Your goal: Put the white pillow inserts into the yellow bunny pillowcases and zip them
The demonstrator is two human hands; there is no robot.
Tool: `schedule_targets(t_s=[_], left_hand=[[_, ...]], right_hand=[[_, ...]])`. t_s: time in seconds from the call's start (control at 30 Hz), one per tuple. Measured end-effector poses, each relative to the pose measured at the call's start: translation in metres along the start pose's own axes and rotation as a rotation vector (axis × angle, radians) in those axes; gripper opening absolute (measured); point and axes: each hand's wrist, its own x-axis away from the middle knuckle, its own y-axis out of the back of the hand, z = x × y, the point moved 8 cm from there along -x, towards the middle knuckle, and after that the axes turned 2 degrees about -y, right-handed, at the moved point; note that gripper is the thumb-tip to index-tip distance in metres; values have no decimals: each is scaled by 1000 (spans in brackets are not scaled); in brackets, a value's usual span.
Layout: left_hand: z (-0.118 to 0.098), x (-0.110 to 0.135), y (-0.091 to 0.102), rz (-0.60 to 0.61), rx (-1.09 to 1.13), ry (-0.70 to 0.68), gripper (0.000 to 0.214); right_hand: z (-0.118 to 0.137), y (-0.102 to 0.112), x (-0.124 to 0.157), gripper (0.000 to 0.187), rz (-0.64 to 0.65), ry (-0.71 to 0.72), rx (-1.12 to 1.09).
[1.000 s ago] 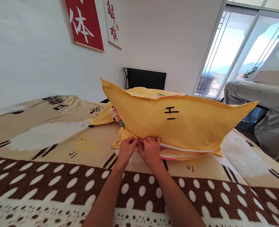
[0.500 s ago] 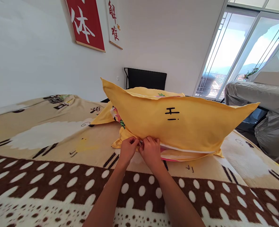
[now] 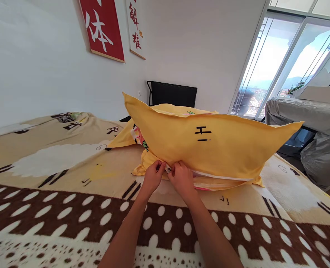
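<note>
A stuffed yellow pillowcase with black "Hi" lettering is propped on its long side on the bed, its corners pointing outward. Along its lower front runs an opening edged by a white strip that looks like zipper tape; the right part gapes. My left hand pinches the left end of this edge between thumb and fingers. Close beside it, my right hand is closed on the same edge. A small light-and-dark bit, perhaps part of the zipper, shows between the two hands. The fingertips hide the rest.
Behind lies another yellow pillow, with a black chair back beyond it. A patterned blanket covers the bed. Scrolls hang on the left wall. At right are a covered bulky object and a glass door.
My right hand has moved slightly right, away from my left hand, uncovering a small bit of the edge between them. The pillow's upper corners have shifted slightly.
</note>
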Motion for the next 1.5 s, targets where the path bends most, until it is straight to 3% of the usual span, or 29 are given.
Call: schedule_targets(t_s=[0.13,0.37,0.53,0.63,0.73,0.87,1.0,1.07,1.13,1.23,1.33,1.5], left_hand=[[1,-1,0,32,9,6,36],[-4,1,3,19,-76,-2,37],[-12,3,-1,71,-157,-44,42],[-12,4,-2,73,-185,-66,41],[-8,4,-1,36,-242,-78,38],[-5,5,5,-44,-357,-108,33],[-20,11,10,-143,-484,-163,27],[-38,18,12,-225,-557,-229,22],[-65,28,7,-294,-647,-421,16],[-92,45,-18,-221,-742,-754,17],[-85,44,-34,-73,-740,-768,15],[-73,37,-32,-61,-712,-700,16]], right_hand=[[0,-4,0,7,-7,13,-38],[6,-2,2,10,-60,157,-115],[3,-1,-1,12,-19,122,-169],[-1,1,-3,13,68,66,-150],[-6,5,-4,14,143,33,-119],[-16,16,-6,15,151,8,-90],[-25,24,-9,14,131,7,-92],[-26,27,-11,12,95,46,-128],[-26,31,-12,10,41,105,-193],[-27,32,-12,10,-8,183,-287],[-26,30,-11,10,-13,233,-329],[-23,34,-7,12,-58,218,-191]])
